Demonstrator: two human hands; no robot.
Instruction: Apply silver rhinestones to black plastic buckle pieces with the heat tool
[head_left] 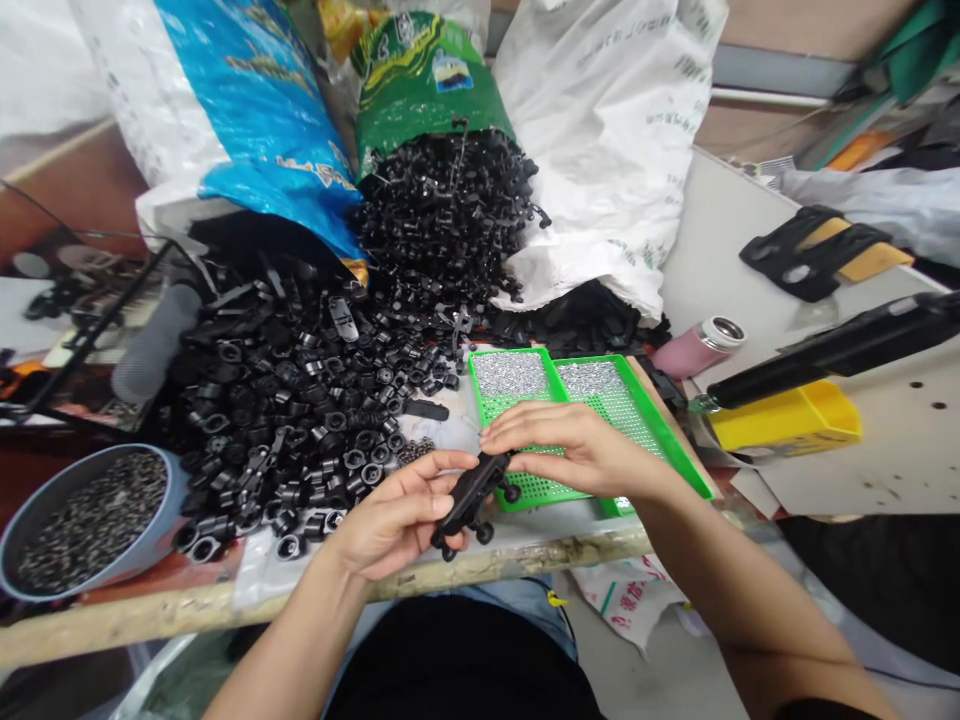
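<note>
Black plastic wheeled piece is above the front edge of the worktop, gripped by the left hand's closed fingers; the right hand, half closed, covers its far end, its grip unclear. Unreadable print marks a blue-and-white bag, a green bag spilling black parts and a white sack. A round grey-blue tub holds small metallic pieces; bright-green perforated trays, silvery bits.
</note>
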